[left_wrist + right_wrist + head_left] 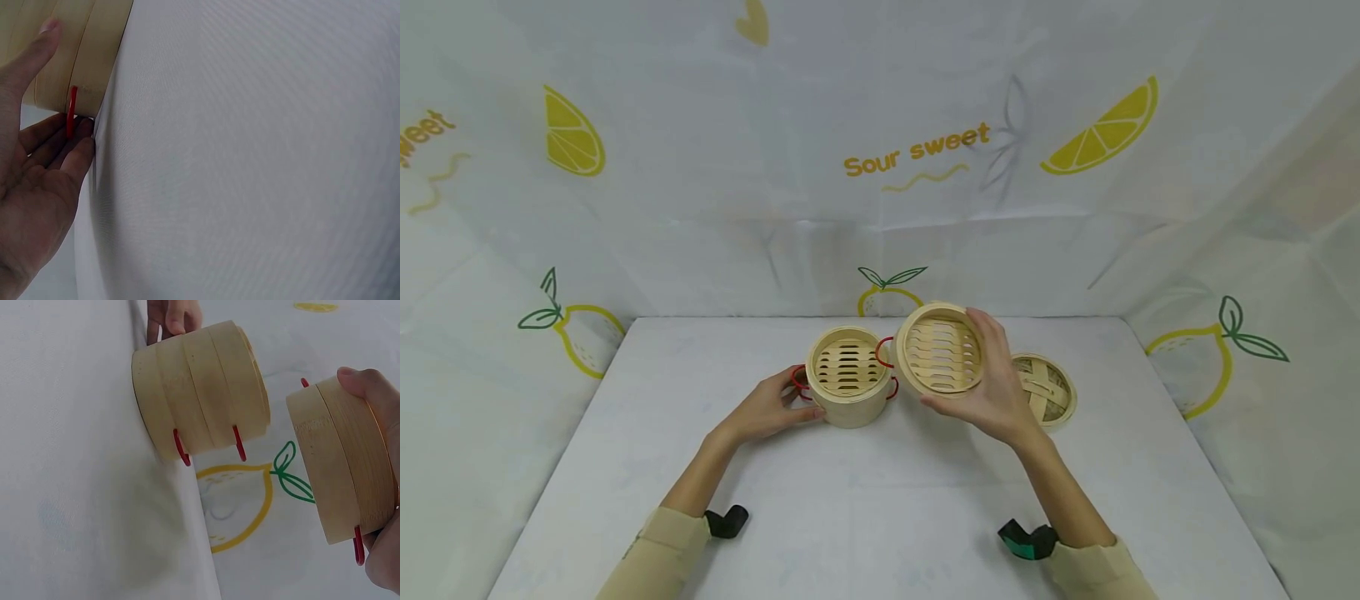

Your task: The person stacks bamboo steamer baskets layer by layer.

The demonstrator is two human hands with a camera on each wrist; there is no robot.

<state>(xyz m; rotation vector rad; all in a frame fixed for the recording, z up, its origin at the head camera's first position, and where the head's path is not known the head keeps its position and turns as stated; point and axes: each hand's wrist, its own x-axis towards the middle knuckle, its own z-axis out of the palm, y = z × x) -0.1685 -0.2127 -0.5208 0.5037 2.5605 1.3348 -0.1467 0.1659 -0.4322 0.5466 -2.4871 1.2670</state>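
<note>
A round bamboo steamer stack (852,410) stands on the white table, slatted floor visible inside its top tier, with red loop handles at its sides. My left hand (771,408) steadies it from the left. In the left wrist view, the thumb presses on the bamboo wall and the other fingers lie by a red handle (71,112). To the right, my right hand (996,396) grips another bamboo steamer basket (943,354) by its rim, raised and tilted, with its slats toward the head camera. In the right wrist view a gap separates this basket (331,462) from the stack (200,387).
A woven bamboo lid (1043,387) lies on the table behind my right hand, partly hidden by it. The white table (850,517) ends at a hanging cloth (805,250) with lemon prints, which also runs along both sides.
</note>
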